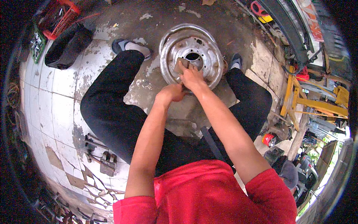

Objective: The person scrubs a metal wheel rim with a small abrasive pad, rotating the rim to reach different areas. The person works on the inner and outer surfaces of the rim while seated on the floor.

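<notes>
"As I watch remotely, why's the wheel [206,59] between the feet [131,47]?"

"Bracing, probably: the right hand's [192,77] fingers grasp a brown pad [178,67] against it; I can't tell the left hand's [172,92] grip by its near edge."

From my end I can read no lettering: the red can [267,139] bears a pale mark too small for me to make out, and the orange-and-white panel [315,28] is too blurred.

Glossy metal seen on wheel rim [212,56], matt finish on pad [177,68]. Smooth, chipped surface noted on floor tiles [62,110], matt cloth on trousers [106,99].
</notes>
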### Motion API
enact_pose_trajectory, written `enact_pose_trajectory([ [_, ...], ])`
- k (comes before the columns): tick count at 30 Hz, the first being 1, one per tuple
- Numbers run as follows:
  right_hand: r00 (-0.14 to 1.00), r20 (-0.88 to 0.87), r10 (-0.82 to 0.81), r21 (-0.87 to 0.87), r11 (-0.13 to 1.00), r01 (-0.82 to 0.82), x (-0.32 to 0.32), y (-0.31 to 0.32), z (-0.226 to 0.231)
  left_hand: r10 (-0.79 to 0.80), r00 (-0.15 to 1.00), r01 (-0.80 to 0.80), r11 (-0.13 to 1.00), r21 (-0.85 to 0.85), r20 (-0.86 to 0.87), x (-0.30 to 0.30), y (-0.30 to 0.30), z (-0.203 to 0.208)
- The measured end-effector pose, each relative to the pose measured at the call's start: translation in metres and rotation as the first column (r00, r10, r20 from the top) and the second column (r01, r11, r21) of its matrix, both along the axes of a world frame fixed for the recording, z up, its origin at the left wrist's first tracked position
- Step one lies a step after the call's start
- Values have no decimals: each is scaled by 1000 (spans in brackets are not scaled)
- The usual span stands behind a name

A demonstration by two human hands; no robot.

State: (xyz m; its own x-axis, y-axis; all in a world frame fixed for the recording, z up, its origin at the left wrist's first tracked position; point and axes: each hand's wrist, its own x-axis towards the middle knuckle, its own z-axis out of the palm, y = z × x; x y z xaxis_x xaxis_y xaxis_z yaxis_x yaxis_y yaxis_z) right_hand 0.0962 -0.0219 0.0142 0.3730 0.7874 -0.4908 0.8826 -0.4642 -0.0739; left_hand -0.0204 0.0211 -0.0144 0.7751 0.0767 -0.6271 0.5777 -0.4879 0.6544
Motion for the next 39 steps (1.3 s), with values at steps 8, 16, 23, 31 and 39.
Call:
enact_pose_trajectory([
  [8, 996, -71, -54, 6, 998, 55, 10, 21, 7, 87, 995, -86, 996, -34, 49, -5, 3, 6],
  [16, 1000, 12, -1, -38, 999, 2, -10, -6, 4, 22, 999, -22, 1000, 4, 30, -3, -3, -19],
  [23, 998, -33, -58, -29, 998, 57, 6, 15, 2, 54, 996, -54, 999, -7, 67, -5, -1, -3],
  [31, 999, -6, -47, -19, 999, 47, 1, 9, 0, 22, 1000, -22, 1000, 22, 14, -4, 5, 13],
  [39, 999, -42, -5, -60, 998, 3, 0, -9, 8, 20, 1000, -19, 999, 50, -12, 0, -3, 6],
])
